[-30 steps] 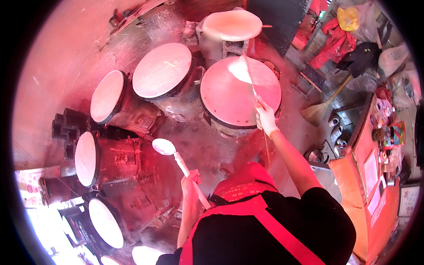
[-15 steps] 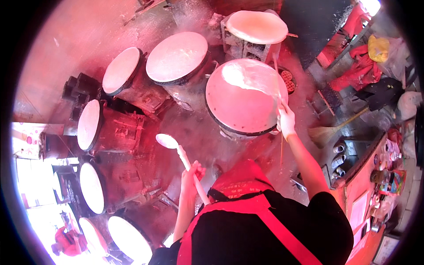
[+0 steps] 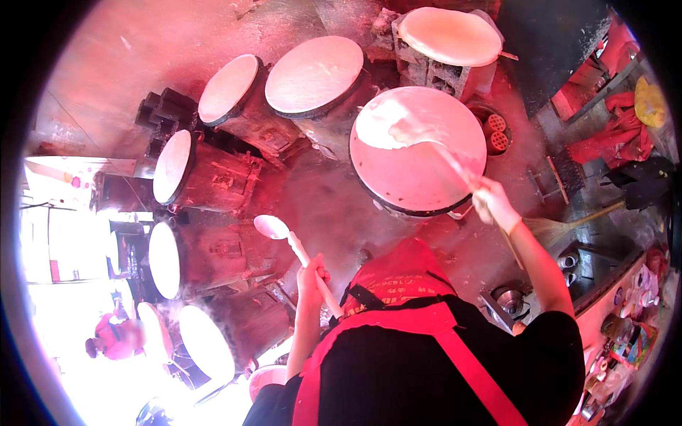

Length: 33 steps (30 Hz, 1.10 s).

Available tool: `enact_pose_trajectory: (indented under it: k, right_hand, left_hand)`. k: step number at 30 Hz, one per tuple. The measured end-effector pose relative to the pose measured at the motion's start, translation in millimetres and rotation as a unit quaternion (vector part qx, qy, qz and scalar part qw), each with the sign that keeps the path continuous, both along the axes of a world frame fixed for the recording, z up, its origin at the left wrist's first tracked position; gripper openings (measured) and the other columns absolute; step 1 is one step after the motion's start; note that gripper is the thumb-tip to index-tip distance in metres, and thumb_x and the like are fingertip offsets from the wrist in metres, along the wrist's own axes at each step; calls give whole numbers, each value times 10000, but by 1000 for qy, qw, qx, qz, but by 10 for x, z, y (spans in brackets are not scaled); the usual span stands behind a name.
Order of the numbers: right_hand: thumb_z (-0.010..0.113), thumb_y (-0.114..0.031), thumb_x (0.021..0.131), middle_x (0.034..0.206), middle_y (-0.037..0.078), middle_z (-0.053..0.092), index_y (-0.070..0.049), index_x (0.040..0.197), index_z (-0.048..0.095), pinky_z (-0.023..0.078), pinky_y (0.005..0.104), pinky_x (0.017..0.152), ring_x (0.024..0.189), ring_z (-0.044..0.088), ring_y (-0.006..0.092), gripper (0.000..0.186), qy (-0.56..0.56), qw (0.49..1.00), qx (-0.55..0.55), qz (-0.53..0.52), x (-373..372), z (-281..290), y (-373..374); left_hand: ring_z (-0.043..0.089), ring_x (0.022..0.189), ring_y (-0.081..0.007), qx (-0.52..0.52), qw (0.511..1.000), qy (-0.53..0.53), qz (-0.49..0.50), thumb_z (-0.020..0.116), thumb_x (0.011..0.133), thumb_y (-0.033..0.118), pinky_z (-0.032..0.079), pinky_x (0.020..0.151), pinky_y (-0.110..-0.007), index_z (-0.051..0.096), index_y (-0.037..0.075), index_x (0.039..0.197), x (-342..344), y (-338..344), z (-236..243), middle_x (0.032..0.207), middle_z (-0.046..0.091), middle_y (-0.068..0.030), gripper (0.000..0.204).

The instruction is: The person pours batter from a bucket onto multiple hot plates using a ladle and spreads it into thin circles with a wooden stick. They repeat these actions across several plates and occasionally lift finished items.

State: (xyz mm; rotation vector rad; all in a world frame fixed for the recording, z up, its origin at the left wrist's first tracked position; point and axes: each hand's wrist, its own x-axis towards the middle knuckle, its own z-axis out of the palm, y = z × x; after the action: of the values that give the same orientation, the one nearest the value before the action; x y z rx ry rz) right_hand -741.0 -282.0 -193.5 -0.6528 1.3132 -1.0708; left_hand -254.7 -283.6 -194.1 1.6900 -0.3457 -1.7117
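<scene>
My right hand [image 3: 490,206] grips a long thin stick [image 3: 449,160] at the front right of a large round griddle [image 3: 410,177]; the stick's far part lies over a white, batter-like layer [image 3: 383,121], slightly blurred. My left hand [image 3: 311,273] is closed on the long pale handle of a ladle [image 3: 271,227], held upright-slanting away from me in front of the griddle's left side. Further round griddles on drum stoves [image 3: 312,74] stand behind and to the left, their tops mostly pale. A thin round sheet [image 3: 447,35] rests on blocks at the back.
Perforated briquettes [image 3: 496,135] lie right of the big griddle. A broom [image 3: 543,228], red cloths [image 3: 614,145] and a cluttered orange counter [image 3: 614,302] are at the right. Another person in red [image 3: 117,337] is at the bright left edge, beside more griddles.
The stick has swept left across the big griddle, and the white layer has spread farther across its back half. The view has turned, bringing more of the left side and the other person in.
</scene>
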Motion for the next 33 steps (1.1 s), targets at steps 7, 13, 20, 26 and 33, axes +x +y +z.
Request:
enact_pose_trajectory:
  k: [7,13,20,26,33]
  right_hand:
    - [518,-264,955,519,-60,318,-171,1318,528,202,242,307,341,300,58,375,15,992,42,117,-130,4,-651]
    - [510,-193,943,549,-56,390,-177,1363,494,213,223,320,352,279,57,421,20,980,13,198,-915,-192,-536]
    - [505,-205,953,552,-74,354,-162,1368,484,204,220,337,383,295,34,418,30,981,36,189,-85,231,-347]
    - [473,-203,971,560,-85,342,-123,1366,485,191,215,336,384,276,30,404,-8,999,31,3,17,62,588]
    - [522,-255,949,542,-73,331,-99,1341,498,169,233,350,387,267,41,422,-37,995,81,-41,913,191,1198]
  left_hand:
    - [656,778,-195,-37,999,-12,31,649,871,155,519,667,-278,580,22,922,-267,309,287,845,654,-80,158]
    - [610,660,-160,6,998,-68,15,643,879,169,503,596,-264,578,46,830,-327,714,342,686,574,-25,147]
    - [488,515,-118,-14,994,-105,34,649,867,170,408,485,-242,564,56,787,-365,669,571,632,515,-8,163]
    - [545,928,-110,-38,987,-103,-117,646,867,220,420,829,-293,620,82,1145,-257,287,521,1005,615,4,311]
    - [555,1008,-133,-41,958,-86,-271,662,852,232,421,854,-296,607,51,1100,270,-331,186,1087,617,-25,311]
